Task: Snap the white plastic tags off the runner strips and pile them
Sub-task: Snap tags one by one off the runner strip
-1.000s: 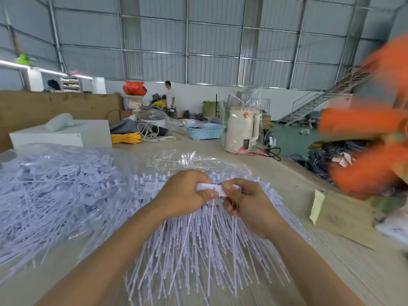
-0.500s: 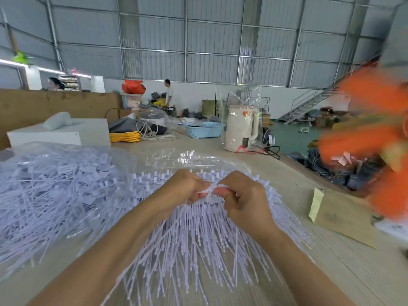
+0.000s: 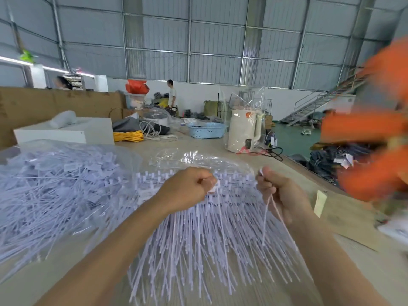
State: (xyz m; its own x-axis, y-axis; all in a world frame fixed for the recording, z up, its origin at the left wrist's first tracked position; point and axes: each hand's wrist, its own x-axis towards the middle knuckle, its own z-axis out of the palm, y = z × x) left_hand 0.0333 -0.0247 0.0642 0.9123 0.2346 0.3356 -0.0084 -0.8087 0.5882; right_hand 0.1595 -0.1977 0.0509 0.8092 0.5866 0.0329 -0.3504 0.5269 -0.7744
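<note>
Left hand (image 3: 189,186) fist-clamped on white plastic tag (image 3: 213,188) | right hand (image 3: 279,191) pinching thin tag tails (image 3: 268,208), drawn apart to separate | runner strips (image 3: 198,217) fanned on worktop (image 3: 357,272); loose pile (image 3: 55,184) left

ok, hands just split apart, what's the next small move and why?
Probably drop the tag in the right hand onto the loose pile at left: its fingers pinch a freed tag with tails dangling, while the left hand grips the strip.

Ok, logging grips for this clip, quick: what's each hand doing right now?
Left hand: closed, pinching white tags still on the bundle.
Right hand: closed, holding a thin white strip.
</note>
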